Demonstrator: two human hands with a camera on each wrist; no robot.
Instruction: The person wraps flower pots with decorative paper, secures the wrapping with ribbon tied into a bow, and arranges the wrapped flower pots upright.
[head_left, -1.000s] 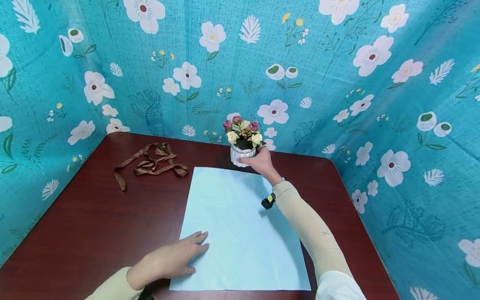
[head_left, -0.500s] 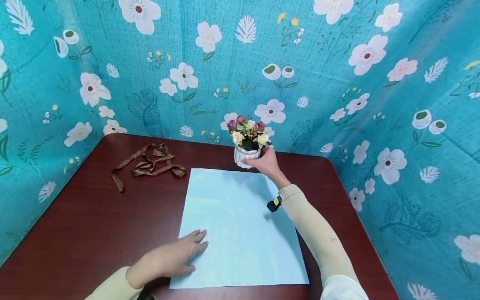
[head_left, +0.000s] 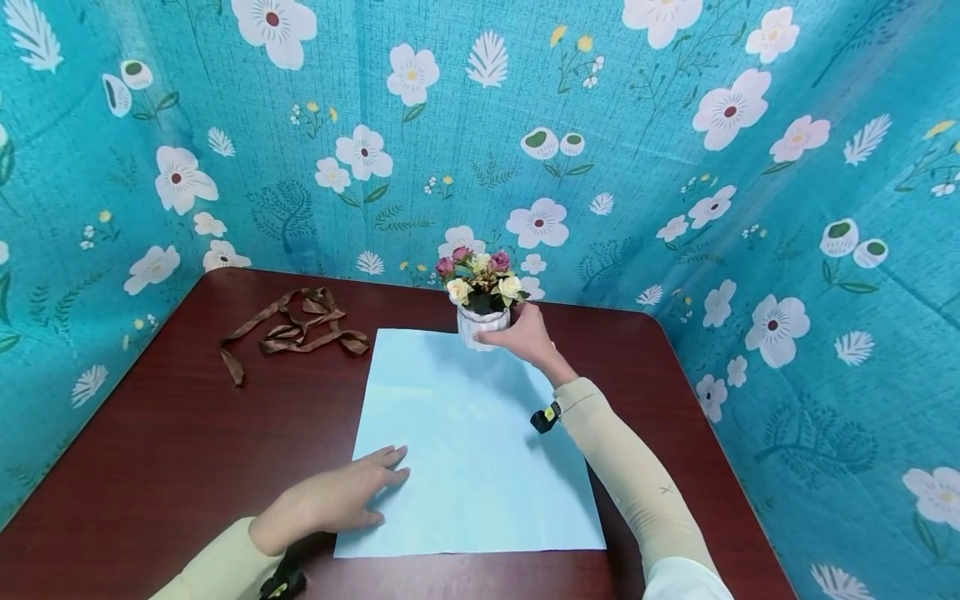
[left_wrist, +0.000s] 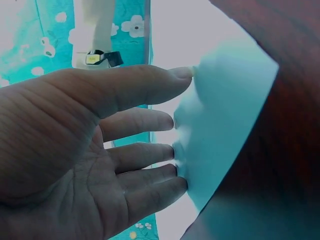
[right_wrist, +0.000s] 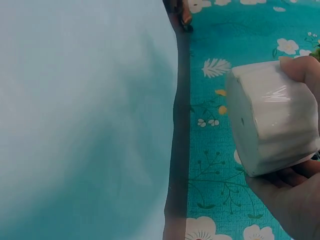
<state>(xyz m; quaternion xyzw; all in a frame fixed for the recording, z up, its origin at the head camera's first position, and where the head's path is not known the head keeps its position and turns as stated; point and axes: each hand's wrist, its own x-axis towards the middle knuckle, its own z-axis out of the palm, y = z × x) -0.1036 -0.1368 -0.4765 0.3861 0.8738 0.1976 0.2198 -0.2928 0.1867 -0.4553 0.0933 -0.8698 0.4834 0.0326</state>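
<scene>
White pot [head_left: 471, 323] | right hand [head_left: 528, 336]: stretched forward, grip clasping it | left hand [head_left: 341, 498]: grip uncurled, touching paper [head_left: 480, 458]

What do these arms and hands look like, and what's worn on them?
The left hand and right hand are bare. The long sleeves are cream, the right one marked with a small dark cross; a white sleeve shows higher up. Each wrist has a black device with a yellow patch.

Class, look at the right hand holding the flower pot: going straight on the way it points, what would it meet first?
Beyond the white pot it holds, the right hand would probably meet the blue floral curtain first, though the gap's depth is unclear.
</scene>
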